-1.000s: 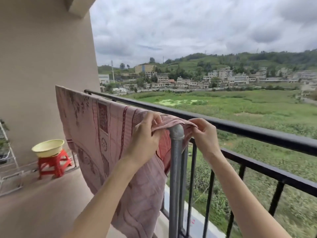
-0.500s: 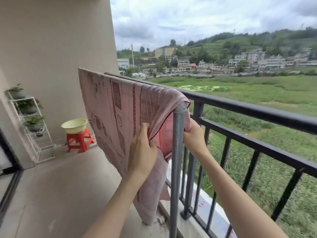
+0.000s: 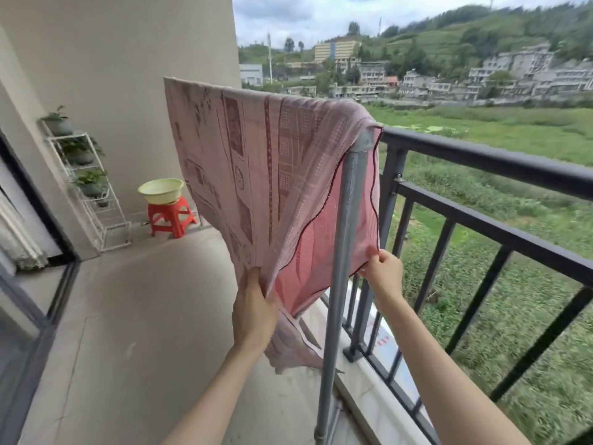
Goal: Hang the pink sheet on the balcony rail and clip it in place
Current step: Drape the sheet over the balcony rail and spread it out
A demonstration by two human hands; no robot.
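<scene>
The pink patterned sheet [image 3: 256,162] hangs draped over a grey metal bar whose upright post [image 3: 346,226] stands just inside the black balcony rail [image 3: 481,155]. One half falls on the balcony side, the other on the rail side. My left hand [image 3: 255,305] grips the lower edge of the near half, left of the post. My right hand [image 3: 383,273] pinches the lower corner of the far half, right of the post. No clip is in view.
A red stool [image 3: 171,216] carrying a yellow basin [image 3: 160,189] stands by the far wall. A white plant rack [image 3: 90,184] with potted plants is left of it. A sliding door frame [image 3: 35,284] runs along the left. Concrete floor lies below.
Both hands have slid from the top of the post down along the sheet's edges to its lower part. The view has tilted down and left.
</scene>
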